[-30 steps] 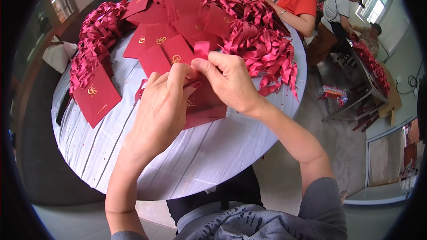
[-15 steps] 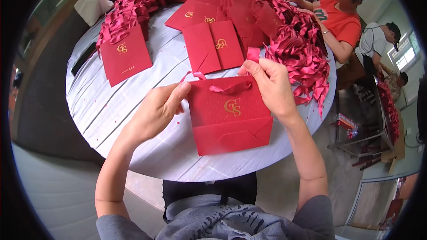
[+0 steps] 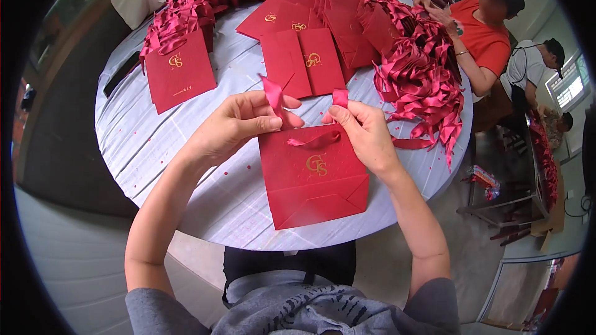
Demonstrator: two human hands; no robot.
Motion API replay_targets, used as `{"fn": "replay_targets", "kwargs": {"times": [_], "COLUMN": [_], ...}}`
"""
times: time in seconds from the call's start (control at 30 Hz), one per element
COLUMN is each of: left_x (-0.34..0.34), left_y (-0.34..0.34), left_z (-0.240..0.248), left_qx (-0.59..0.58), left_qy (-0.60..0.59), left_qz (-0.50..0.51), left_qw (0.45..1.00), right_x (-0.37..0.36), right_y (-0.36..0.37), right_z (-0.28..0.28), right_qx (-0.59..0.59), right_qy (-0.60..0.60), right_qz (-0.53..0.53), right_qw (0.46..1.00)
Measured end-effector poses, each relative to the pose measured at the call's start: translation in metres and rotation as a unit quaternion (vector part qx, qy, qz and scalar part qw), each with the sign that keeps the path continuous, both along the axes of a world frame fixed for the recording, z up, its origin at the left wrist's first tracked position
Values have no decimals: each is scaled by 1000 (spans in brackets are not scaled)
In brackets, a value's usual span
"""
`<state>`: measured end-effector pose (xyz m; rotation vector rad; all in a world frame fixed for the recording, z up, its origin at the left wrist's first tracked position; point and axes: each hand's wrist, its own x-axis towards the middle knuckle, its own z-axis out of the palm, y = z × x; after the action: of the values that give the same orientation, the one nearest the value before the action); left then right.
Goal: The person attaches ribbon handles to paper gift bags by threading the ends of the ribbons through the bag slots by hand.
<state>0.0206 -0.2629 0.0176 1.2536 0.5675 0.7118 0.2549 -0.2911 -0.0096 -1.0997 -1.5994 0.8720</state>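
The left hand (image 3: 239, 119) and right hand (image 3: 369, 135) each pinch glossy pink satin ribbon (image 3: 272, 93) above the flat red rectangular paper bag (image 3: 315, 195).

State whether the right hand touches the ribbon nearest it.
Touching: the head view shows the right hand pinching the ribbon, part of which rises from its grip.

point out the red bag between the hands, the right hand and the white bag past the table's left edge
red bag (image 3: 315, 178): head view, middle of its upper face
right hand (image 3: 369, 134): head view, back of hand
white bag (image 3: 133, 7): head view, its side
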Motion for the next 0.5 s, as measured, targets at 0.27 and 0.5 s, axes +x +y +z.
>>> {"fn": "replay_targets", "kwargs": {"times": [0.27,0.5], "left_x": [16,31], "left_y": [-7,5], "left_z": [6,-35], "left_qx": [16,250], "left_qy": [132,253], "left_qz": [162,299], "left_qw": [978,886], "right_x": [-6,-19], "right_y": [-5,-15], "right_z": [-8,-15], "right_qx": [57,192], "right_qy": [-43,-159], "right_qz": [-30,-86], "right_qw": [997,965]}}
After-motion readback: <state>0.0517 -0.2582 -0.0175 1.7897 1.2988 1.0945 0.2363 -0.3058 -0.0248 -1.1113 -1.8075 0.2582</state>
